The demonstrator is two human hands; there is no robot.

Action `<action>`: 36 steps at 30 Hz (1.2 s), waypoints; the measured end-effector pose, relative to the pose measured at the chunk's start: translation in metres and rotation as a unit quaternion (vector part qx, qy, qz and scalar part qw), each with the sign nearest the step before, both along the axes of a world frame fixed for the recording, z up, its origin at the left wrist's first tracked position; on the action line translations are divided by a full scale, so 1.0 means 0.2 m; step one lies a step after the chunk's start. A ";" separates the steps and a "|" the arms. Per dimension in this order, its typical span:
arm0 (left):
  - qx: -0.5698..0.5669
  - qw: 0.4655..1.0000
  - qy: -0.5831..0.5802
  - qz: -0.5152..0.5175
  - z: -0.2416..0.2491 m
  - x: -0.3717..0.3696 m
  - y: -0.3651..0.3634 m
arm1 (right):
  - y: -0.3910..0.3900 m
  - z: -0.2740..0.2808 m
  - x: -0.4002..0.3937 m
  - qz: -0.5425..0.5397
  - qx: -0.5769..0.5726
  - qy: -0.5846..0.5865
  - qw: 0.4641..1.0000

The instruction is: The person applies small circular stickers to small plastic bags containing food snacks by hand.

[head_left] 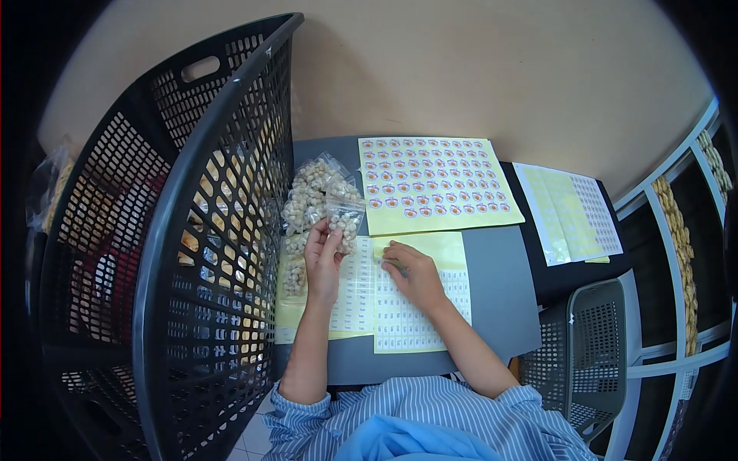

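Observation:
My left hand [324,250] is closed on a small clear bag [346,219] of pale round pieces, above a pile of similar bags [311,192] on the grey table [500,292]. To its right, my right hand [407,269] hovers over a sheet of small printed labels [419,330], its fingers curled with thumb and fingertips near each other; whether something small is between them is too small to tell. A second label sheet [354,296] lies partly under my left forearm. Behind my hands is a yellow sheet of round red-and-white stickers [430,180].
A tall dark perforated basket [207,192] with bagged goods stands along the left side. More sheets [569,215] lie on a black surface at the right. Below them is a green basket [596,346], beside a white rack [661,230] with bagged goods. A wall [500,77] rises behind the table.

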State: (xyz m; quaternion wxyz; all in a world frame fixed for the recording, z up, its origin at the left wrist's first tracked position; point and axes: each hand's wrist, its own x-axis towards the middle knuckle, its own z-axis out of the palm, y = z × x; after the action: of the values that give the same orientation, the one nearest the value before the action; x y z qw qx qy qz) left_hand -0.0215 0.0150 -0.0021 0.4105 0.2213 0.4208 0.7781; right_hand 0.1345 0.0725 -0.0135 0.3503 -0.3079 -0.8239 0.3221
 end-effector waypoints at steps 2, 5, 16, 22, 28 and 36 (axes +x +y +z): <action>-0.010 1.000 0.002 0.003 0.01 0.01 0.00 | 0.00 -0.01 0.00 -0.001 0.002 0.001 1.000; -0.021 1.000 0.012 0.000 0.02 0.02 0.00 | 0.01 -0.02 0.00 0.002 0.010 -0.004 1.000; -0.040 0.999 0.036 -0.003 0.00 0.02 0.00 | 0.01 -0.02 0.01 0.005 0.018 -0.014 1.000; -0.035 0.999 0.036 -0.009 -0.01 0.02 0.01 | 0.02 -0.01 0.00 0.000 -0.016 -0.011 1.000; -0.036 0.998 0.041 -0.010 -0.02 0.02 0.02 | 0.00 0.03 -0.01 -0.021 -0.042 -0.022 0.999; -0.029 0.999 0.032 -0.014 -0.01 0.04 0.03 | 0.00 -0.03 -0.01 -0.010 0.031 0.013 0.999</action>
State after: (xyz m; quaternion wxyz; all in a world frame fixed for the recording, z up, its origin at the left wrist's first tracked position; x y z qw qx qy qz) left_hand -0.0136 0.0207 -0.0048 0.4139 0.2394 0.4531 0.7524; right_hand 0.1321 0.0732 -0.0188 0.3735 -0.3011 -0.8258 0.2965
